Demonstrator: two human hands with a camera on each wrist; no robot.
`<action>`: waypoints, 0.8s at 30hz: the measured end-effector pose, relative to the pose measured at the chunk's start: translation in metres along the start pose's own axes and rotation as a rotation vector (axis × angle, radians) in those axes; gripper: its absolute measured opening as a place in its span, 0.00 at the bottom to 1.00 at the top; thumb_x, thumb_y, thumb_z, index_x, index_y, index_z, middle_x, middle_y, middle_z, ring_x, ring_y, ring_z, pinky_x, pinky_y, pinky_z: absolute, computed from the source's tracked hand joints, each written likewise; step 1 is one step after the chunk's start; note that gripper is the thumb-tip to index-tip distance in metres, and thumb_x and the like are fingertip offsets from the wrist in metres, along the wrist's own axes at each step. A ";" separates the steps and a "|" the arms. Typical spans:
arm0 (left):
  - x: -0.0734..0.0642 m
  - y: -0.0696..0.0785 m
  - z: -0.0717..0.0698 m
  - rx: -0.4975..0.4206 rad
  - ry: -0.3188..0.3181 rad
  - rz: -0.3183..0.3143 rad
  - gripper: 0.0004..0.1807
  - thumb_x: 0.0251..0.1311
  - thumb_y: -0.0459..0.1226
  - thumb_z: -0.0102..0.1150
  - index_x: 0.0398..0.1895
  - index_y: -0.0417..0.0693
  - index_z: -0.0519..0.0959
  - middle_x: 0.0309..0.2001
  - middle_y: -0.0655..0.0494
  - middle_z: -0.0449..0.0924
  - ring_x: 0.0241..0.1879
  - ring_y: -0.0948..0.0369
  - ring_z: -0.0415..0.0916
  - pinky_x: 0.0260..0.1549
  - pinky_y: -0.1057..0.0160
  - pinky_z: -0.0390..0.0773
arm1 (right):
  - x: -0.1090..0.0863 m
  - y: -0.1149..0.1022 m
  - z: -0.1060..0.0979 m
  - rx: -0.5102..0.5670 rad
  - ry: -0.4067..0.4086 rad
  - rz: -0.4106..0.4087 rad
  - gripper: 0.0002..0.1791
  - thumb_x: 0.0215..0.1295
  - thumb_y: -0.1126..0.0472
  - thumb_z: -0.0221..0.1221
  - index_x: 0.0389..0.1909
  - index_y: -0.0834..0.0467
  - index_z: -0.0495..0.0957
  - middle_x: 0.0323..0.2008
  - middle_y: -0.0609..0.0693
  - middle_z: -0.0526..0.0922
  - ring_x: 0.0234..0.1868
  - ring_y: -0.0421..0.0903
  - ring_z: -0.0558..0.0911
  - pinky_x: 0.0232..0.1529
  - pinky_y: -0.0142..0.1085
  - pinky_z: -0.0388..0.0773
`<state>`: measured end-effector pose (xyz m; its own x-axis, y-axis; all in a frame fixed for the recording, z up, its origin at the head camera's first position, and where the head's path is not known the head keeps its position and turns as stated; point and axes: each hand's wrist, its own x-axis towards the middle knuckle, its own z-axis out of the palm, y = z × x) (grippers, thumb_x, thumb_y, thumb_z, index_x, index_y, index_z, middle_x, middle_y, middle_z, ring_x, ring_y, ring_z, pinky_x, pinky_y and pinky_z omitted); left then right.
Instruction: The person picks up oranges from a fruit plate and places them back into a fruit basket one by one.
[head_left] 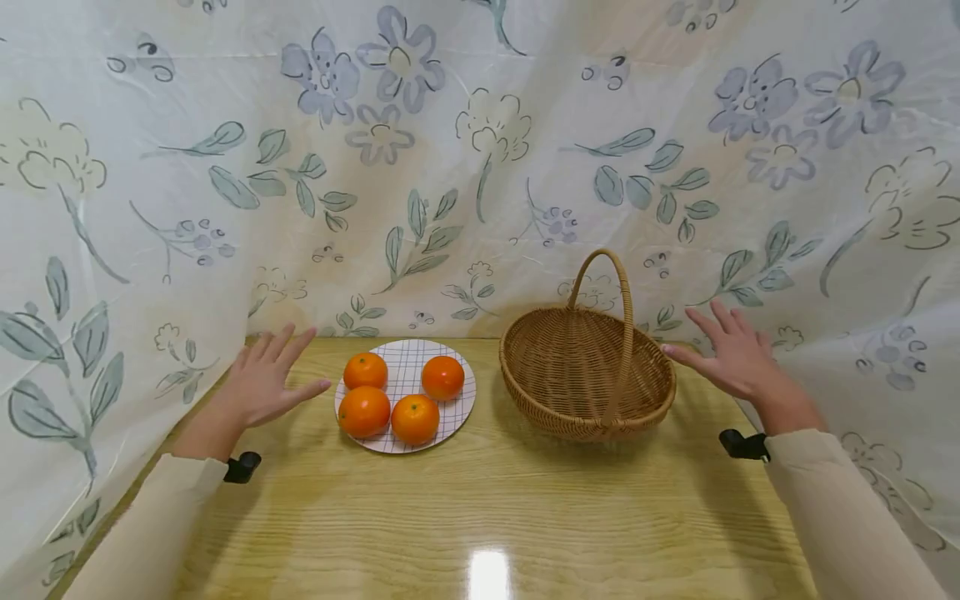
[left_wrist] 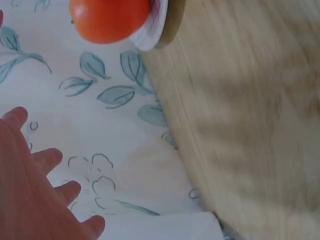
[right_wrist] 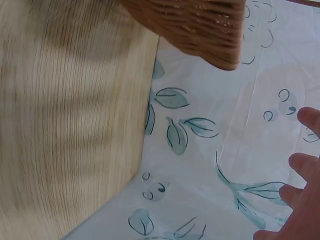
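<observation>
My left hand (head_left: pixel 262 387) is held with its fingers spread, just left of a round white plate (head_left: pixel 405 375) with a grid pattern. On that plate sit several oranges (head_left: pixel 364 412), the one at the right redder than the others. An orange-red fruit (left_wrist: pixel 110 20) and the plate's edge show at the top of the left wrist view. Over on the other side, my right hand (head_left: pixel 733 354) has its fingers spread beside the right rim of a brown wicker basket (head_left: pixel 551 417) with a tall arched handle. Nothing is in either hand. The basket holds nothing inside.
A light wooden table (head_left: pixel 420 525) lies under everything. Pale floral cloth (head_left: pixel 480 167) hangs behind it and along both sides, close to the hands. A black wrist mount (head_left: pixel 242 467) is on the left wrist, another mount (head_left: pixel 742 445) on the right.
</observation>
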<state>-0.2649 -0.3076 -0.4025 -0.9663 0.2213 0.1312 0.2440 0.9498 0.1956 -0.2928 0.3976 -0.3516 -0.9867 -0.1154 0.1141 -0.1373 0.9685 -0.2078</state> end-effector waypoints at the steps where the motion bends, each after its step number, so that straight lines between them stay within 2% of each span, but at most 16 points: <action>1: -0.001 0.001 0.001 -0.004 0.005 0.008 0.53 0.65 0.69 0.50 0.85 0.61 0.41 0.83 0.36 0.37 0.78 0.27 0.37 0.69 0.21 0.38 | 0.000 -0.001 0.001 0.007 0.008 -0.005 0.53 0.69 0.27 0.50 0.83 0.52 0.43 0.81 0.66 0.29 0.78 0.78 0.34 0.64 0.83 0.35; 5: -0.003 0.004 0.008 -0.018 0.034 0.039 0.51 0.67 0.66 0.51 0.85 0.59 0.42 0.82 0.35 0.40 0.77 0.27 0.40 0.70 0.22 0.43 | -0.003 -0.006 0.006 0.057 0.056 -0.047 0.51 0.70 0.31 0.53 0.83 0.55 0.46 0.82 0.67 0.34 0.78 0.78 0.40 0.66 0.80 0.40; 12: -0.008 0.012 0.022 -0.074 0.059 0.051 0.51 0.67 0.65 0.53 0.84 0.54 0.46 0.81 0.34 0.45 0.76 0.27 0.46 0.70 0.23 0.49 | -0.009 -0.010 0.015 0.185 0.136 -0.106 0.48 0.71 0.39 0.58 0.82 0.55 0.51 0.83 0.64 0.38 0.78 0.76 0.44 0.65 0.81 0.46; 20: -0.014 0.020 0.041 -0.216 0.101 0.081 0.49 0.67 0.59 0.57 0.83 0.50 0.50 0.80 0.32 0.49 0.76 0.30 0.49 0.69 0.23 0.53 | -0.014 -0.011 0.029 0.274 0.183 -0.118 0.43 0.74 0.42 0.56 0.82 0.51 0.51 0.83 0.62 0.41 0.79 0.75 0.46 0.64 0.81 0.48; 24: -0.016 0.026 0.048 -0.334 0.113 0.073 0.49 0.67 0.56 0.61 0.82 0.48 0.51 0.80 0.35 0.51 0.77 0.32 0.49 0.68 0.23 0.54 | -0.017 -0.012 0.034 0.325 0.213 -0.112 0.40 0.76 0.44 0.55 0.82 0.50 0.53 0.83 0.60 0.44 0.79 0.73 0.47 0.65 0.80 0.48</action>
<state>-0.2473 -0.2754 -0.4459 -0.9349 0.2426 0.2592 0.3433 0.8039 0.4857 -0.2768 0.3804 -0.3836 -0.9289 -0.1346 0.3450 -0.2966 0.8283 -0.4753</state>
